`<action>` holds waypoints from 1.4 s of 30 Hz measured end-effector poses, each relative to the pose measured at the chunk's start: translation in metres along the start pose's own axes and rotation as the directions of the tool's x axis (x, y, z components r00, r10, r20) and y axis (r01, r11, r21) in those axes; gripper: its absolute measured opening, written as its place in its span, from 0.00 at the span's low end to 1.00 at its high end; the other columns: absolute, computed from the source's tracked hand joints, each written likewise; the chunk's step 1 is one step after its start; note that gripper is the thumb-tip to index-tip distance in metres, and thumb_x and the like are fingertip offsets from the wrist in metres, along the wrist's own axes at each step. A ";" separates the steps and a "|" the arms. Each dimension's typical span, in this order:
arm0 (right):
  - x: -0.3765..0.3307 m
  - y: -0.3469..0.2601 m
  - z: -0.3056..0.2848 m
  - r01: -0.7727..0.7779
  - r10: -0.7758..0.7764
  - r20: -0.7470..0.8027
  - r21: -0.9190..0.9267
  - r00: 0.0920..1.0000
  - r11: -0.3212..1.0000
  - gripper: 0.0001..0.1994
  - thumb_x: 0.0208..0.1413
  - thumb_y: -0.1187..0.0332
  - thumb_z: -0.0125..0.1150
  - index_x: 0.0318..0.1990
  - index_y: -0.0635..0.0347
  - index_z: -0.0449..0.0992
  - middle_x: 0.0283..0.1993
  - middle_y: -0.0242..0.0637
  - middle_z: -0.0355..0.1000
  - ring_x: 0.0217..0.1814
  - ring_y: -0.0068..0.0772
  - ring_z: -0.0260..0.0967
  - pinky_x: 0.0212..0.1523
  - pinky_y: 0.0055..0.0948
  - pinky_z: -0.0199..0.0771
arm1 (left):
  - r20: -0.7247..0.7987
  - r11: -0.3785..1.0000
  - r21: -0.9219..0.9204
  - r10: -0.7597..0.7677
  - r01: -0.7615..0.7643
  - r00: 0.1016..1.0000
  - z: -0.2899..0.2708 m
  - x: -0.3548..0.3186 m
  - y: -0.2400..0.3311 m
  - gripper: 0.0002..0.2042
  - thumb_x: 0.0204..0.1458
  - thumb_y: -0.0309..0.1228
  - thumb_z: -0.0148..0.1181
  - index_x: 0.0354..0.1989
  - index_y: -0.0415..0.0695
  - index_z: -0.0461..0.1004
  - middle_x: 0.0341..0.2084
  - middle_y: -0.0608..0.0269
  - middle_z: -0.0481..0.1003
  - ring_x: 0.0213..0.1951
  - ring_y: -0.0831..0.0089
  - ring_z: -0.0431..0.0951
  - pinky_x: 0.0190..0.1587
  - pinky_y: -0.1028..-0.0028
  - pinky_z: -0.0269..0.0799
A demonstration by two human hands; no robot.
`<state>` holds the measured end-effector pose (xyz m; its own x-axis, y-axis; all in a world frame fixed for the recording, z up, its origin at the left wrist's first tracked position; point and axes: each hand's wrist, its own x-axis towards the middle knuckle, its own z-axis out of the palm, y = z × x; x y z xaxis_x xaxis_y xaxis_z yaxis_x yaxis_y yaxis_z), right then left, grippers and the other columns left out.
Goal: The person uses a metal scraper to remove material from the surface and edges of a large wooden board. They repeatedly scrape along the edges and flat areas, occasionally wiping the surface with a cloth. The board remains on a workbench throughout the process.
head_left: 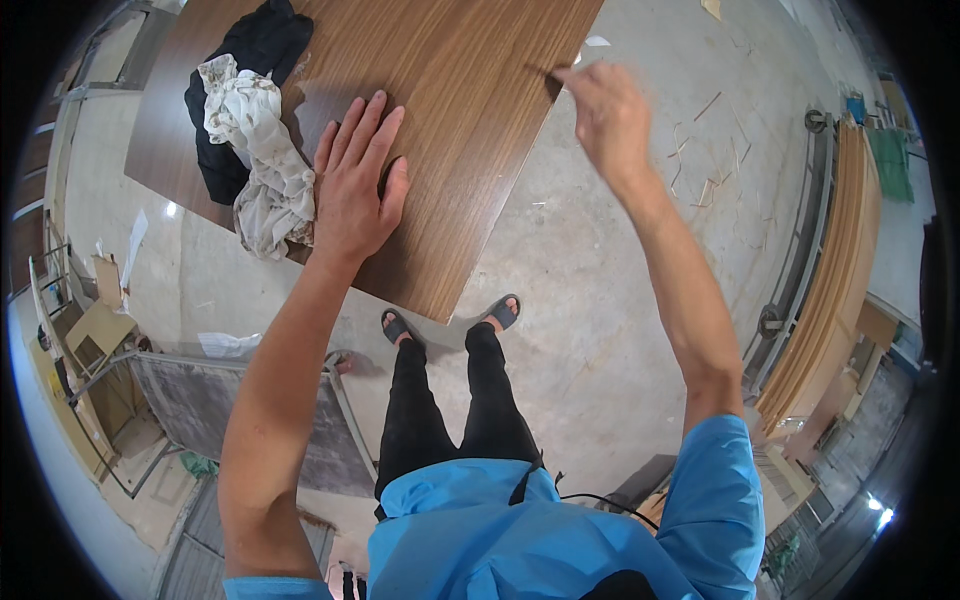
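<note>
A brown wood-grain panel [470, 130] lies in front of me, one corner pointing toward my feet. My left hand [350, 190] rests flat on it with the fingers spread, its edge beside a crumpled pale patterned cloth [265, 150]. Under that cloth, a black cloth [265, 40] spreads over the panel's left part. At the panel's right edge is my right hand [612, 115], fingers curled and somewhat blurred. A thin dark shape shows at its fingertips on the panel; whether it is a small object or a shadow I cannot make out.
Thin strips of scrap [705, 190] litter the concrete floor [590, 300] on the right. Farther right stand long wooden boards [825, 270] on a metal-framed rack. A dark flat panel in a metal frame [240, 415] is at lower left, near a white scrap [228, 344].
</note>
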<state>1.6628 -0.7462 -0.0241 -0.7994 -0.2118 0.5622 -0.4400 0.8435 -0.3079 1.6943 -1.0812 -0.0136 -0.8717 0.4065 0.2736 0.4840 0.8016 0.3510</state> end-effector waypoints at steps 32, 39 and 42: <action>0.016 0.074 0.024 -0.185 0.186 -0.257 0.029 0.948 0.982 0.15 0.50 0.82 0.66 0.44 0.54 0.88 0.36 0.38 0.77 0.45 0.45 0.77 0.40 0.41 0.78 | 0.081 0.999 0.033 -0.006 0.003 0.997 -0.006 0.003 0.003 0.28 0.67 0.33 0.52 0.76 0.45 0.66 0.79 0.53 0.61 0.80 0.53 0.56 0.81 0.51 0.43; -0.005 -0.021 -0.014 -0.027 0.027 -0.003 0.018 1.000 0.999 0.18 0.46 0.82 0.66 0.45 0.54 0.88 0.37 0.37 0.77 0.43 0.45 0.75 0.39 0.43 0.77 | 0.071 1.000 0.022 0.008 -0.009 0.997 -0.007 0.005 0.005 0.27 0.67 0.32 0.53 0.76 0.45 0.67 0.78 0.53 0.63 0.80 0.52 0.57 0.80 0.51 0.45; -0.023 -0.052 -0.027 -0.056 -0.016 0.165 0.423 0.986 0.904 0.18 0.46 0.82 0.64 0.45 0.56 0.88 0.36 0.38 0.76 0.41 0.47 0.75 0.38 0.44 0.76 | 0.062 1.000 0.014 0.002 -0.003 0.998 -0.007 0.003 0.004 0.27 0.66 0.32 0.53 0.75 0.45 0.68 0.77 0.53 0.64 0.80 0.51 0.58 0.80 0.52 0.46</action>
<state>1.7149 -0.7721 -0.0007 -0.8486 -0.3037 0.4332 -0.5265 0.5657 -0.6346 1.6941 -1.0794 -0.0050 -0.8737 0.4350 0.2179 0.4857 0.8065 0.3371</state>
